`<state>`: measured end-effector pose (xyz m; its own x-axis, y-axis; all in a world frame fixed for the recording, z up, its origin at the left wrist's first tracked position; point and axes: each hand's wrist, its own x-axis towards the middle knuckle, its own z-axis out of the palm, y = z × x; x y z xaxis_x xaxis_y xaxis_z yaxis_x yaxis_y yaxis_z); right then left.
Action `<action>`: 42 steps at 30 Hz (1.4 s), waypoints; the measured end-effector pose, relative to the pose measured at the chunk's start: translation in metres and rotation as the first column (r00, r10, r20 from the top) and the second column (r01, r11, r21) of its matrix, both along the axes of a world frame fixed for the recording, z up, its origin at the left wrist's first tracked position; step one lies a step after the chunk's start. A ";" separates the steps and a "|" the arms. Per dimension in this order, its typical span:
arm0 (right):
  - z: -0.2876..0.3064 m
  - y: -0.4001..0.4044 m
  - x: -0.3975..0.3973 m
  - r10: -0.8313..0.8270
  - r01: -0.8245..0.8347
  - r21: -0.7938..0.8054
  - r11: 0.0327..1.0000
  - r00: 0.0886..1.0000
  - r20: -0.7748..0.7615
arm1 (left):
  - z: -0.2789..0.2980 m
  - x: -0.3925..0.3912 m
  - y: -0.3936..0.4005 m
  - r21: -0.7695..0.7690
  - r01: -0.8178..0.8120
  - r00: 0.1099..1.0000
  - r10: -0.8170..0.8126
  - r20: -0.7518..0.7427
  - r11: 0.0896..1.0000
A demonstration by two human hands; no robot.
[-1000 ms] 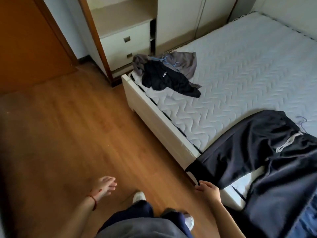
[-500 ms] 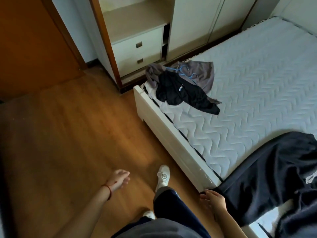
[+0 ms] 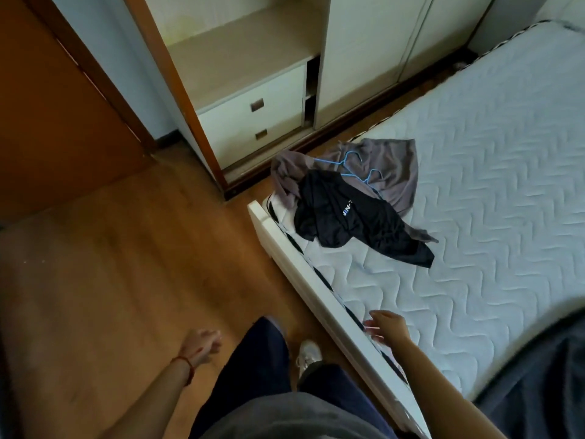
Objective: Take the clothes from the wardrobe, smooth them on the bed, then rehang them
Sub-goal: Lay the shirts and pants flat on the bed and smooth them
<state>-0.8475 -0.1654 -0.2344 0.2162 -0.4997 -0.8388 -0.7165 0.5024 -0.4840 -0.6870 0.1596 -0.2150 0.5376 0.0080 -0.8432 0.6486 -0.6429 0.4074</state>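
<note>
Both hands hold nothing: left hand [image 3: 202, 343] loosely curled, right hand [image 3: 387, 327] released above the bed [image 3: 474, 217] edge. Two garments, grey shirt [image 3: 389, 163] and black shirt [image 3: 348, 223], lie heaped with two blue hangers [image 3: 357, 167].

bare mattress [image 3: 474, 217] ahead, bed frame [image 3: 304, 280] between

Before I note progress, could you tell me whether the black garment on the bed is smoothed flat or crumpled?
Crumpled. The black garment lies bunched and creased, overlapping the grey garment with blue hangers on the mattress.

Home bedroom: bed [image 3: 474, 217], wardrobe [image 3: 364, 58], wooden floor [image 3: 126, 264].
</note>
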 end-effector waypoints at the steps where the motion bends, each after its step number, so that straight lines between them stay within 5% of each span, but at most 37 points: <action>1: 0.001 -0.006 0.017 -0.006 0.006 -0.001 1.000 1.000 0.019 | 0.000 0.013 -0.003 0.004 -0.004 1.000 0.004 -0.012 1.000; 10: -0.009 -0.043 0.125 -0.207 0.208 -0.034 0.978 0.978 0.033 | -0.027 0.199 -0.058 0.053 0.232 0.972 -0.230 -0.052 0.971; 22: -0.042 -0.050 0.159 -0.343 0.347 -0.007 0.938 0.924 -0.170 | -0.040 0.346 -0.283 0.038 0.627 0.768 -0.626 0.135 0.778; 33: -0.120 -0.231 0.209 -0.109 -0.020 -0.454 0.891 0.961 -0.255 | -0.134 0.344 -0.451 0.180 0.848 0.380 -0.810 0.446 0.498; 39: -0.177 -0.271 0.222 0.114 -0.288 -0.544 0.788 0.937 -0.332 | -0.192 0.336 -0.473 0.447 0.842 0.135 -0.921 0.366 0.301; 42: -0.187 -0.272 0.224 0.172 -0.406 -0.544 0.735 0.886 -0.430 | -0.199 0.334 -0.472 0.505 0.813 0.060 -0.905 0.421 0.289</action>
